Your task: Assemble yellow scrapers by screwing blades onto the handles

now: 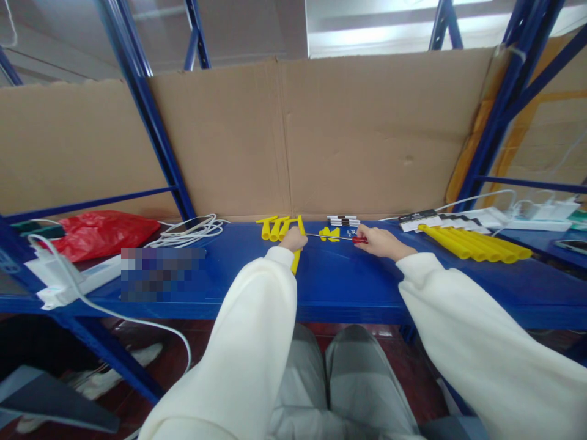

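My left hand (293, 239) is closed around a yellow plastic tube (296, 261), which sticks out above and below the fist. My right hand (381, 242) grips a screwdriver by its red handle (360, 240). The screwdriver's thin metal shaft (328, 236) points left, its tip at the upper part of the held tube. Just behind the shaft lie small yellow pieces (329, 232) and some tiny bits (351, 233), too small to name. Left of my left hand, several yellow tubes with crosspieces (274, 230) lie side by side.
Several long yellow tubes (477, 243) lie on the blue shelf (348, 281) at right, beside white power strips. Black-and-white sticks (343, 220) are stacked at the back. At left are coiled white cable (197, 232), a red bag (107, 232) and a power strip (94, 278). Cardboard (367, 134) stands behind.
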`<state>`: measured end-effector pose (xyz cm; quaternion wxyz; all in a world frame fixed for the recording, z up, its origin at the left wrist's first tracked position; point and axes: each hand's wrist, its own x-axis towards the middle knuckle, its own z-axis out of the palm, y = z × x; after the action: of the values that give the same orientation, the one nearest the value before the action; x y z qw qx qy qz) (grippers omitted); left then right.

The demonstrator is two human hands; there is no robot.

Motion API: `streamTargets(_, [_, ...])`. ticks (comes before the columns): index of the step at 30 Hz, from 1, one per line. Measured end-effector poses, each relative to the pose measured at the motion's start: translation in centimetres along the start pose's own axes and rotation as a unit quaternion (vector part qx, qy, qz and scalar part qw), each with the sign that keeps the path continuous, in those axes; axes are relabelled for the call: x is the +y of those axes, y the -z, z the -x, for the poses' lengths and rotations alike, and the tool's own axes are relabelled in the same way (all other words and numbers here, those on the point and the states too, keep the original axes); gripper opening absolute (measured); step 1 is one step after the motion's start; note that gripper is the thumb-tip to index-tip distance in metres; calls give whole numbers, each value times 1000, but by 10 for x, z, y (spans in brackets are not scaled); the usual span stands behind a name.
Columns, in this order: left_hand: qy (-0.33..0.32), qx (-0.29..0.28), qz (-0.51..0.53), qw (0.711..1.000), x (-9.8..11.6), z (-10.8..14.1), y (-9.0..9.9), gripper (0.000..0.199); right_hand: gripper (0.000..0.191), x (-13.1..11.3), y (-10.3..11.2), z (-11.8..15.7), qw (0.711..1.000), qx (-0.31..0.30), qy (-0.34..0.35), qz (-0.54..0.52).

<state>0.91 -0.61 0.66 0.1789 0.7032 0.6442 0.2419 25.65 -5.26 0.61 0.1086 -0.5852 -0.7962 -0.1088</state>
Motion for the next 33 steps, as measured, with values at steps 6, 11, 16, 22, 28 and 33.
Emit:
streamTargets(6, [-4,0,8,1000,0,3,2,18,20,0,1,-1,999,-20,18,23])
streamTargets(11, [1,-1,8,1000,1,4,2,16,20,2,-2,-3,1000,-20,22,-7])
streamTargets(16, [4,1,0,1000,3,5,2,17,19,3,-4,-3,1000,4,2,-7])
streamTargets(22, [3,-7,-9,1000,3,6,3,20,21,2,-1,-2,1000,-13,18,8])
streamTargets(28, [2,0,-2,1000,3,6,2,19,24,2,-2,-3,1000,-12,15,-11])
streamTargets(33, [-10,-3,-11,1000,1,4,2,20,23,5,-8,-5,1000,6,2,-29])
